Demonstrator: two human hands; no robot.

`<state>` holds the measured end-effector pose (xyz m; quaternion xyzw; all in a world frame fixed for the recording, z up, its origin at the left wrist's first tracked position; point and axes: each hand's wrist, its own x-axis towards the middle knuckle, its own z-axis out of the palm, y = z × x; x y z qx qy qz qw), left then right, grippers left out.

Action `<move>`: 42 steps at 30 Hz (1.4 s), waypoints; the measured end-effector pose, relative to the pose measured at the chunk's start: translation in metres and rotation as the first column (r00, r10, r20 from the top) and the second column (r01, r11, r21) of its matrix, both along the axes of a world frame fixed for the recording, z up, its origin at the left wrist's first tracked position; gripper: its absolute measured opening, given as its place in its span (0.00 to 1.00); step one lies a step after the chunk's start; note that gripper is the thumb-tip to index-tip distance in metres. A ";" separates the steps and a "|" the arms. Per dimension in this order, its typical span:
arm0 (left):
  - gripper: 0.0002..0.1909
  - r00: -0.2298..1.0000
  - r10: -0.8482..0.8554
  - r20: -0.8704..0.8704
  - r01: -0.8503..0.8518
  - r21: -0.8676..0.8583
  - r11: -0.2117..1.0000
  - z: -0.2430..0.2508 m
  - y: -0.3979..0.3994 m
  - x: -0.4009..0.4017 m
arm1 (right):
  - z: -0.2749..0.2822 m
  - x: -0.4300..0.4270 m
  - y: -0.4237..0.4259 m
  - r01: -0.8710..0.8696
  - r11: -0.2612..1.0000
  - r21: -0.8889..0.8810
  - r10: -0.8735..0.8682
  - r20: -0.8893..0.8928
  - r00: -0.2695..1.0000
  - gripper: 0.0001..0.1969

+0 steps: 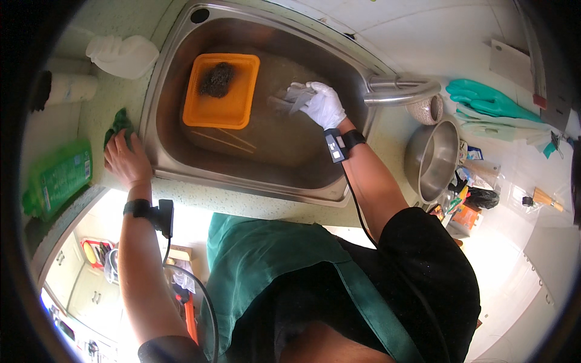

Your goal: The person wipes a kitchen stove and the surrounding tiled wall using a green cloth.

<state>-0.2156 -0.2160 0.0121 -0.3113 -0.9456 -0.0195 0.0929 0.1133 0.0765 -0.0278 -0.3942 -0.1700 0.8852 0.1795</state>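
Note:
My left hand (128,159) is bare and rests on the counter left of the sink. Its fingers close on a crumpled dark green cloth (119,121). Over the stainless steel sink (272,179), my right hand (323,105) wears a white glove and grips a thin translucent plastic piece (297,97), whose exact kind is unclear. Cloudy water covers the sink's bottom. An orange plastic basket (240,106) sits there, holding a dark wire scourer (218,79). Two thin wooden sticks, probably chopsticks (224,140), lie in the water in front of the basket.
A steel faucet (399,93) reaches over the sink's right rim. Right of it are a patterned cup (426,110), a steel bowl (433,161) and teal rubber gloves (492,100). On the left stand a white plastic jug (129,56) and a green bottle (61,179).

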 end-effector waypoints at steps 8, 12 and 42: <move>0.19 0.998 -0.033 -0.059 0.034 0.011 0.999 -0.005 -0.002 -0.004 | -0.072 0.008 0.005 -0.700 0.168 0.694 -0.356 0.705 0.613 0.24; 0.18 0.999 -0.034 -0.036 0.035 0.016 0.999 -0.002 -0.001 -0.002 | -0.042 -0.016 -0.052 -0.948 -0.185 0.259 -0.259 0.918 0.301 0.28; 0.18 0.996 -0.079 -0.036 0.081 0.061 0.995 0.010 0.005 0.004 | 0.007 -0.064 -0.039 -0.047 0.995 0.092 0.065 -0.203 0.977 0.13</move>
